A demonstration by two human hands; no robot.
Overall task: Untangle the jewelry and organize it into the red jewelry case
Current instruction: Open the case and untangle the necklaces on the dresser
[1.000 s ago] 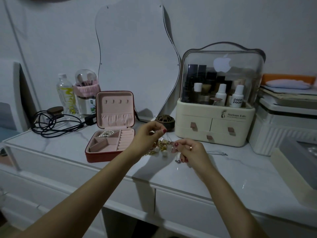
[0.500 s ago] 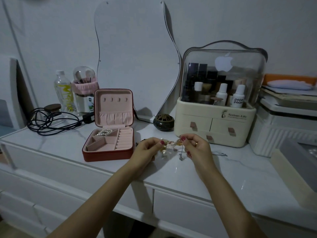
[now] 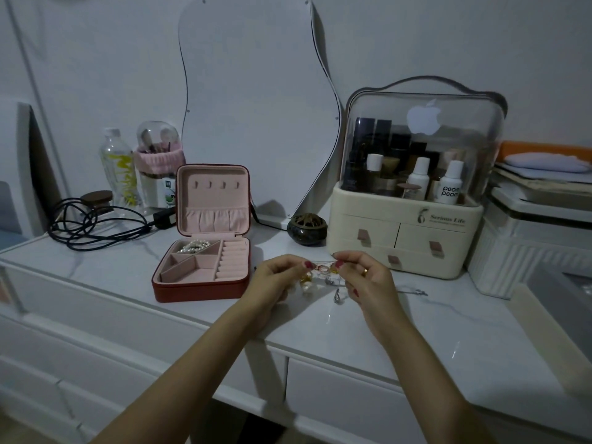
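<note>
A red jewelry case lies open on the white marble dresser top, its pink lid upright. A pearl piece sits in its back left compartment. Just right of the case, my left hand and my right hand hold a tangle of jewelry between them, a little above the dresser top. Each hand pinches one end of it with its fingertips. Gold pieces, a pearl and a silver pendant hang from the tangle.
A cream cosmetics organizer with a clear dome stands behind my hands. A small dark incense pot sits between it and the case. A thin chain lies at right. Black cables, a bottle and a brush holder fill the back left.
My hands have drawn the tangle out between them and now hold it stretched, with the pendant hanging lower. The view has shifted slightly.
</note>
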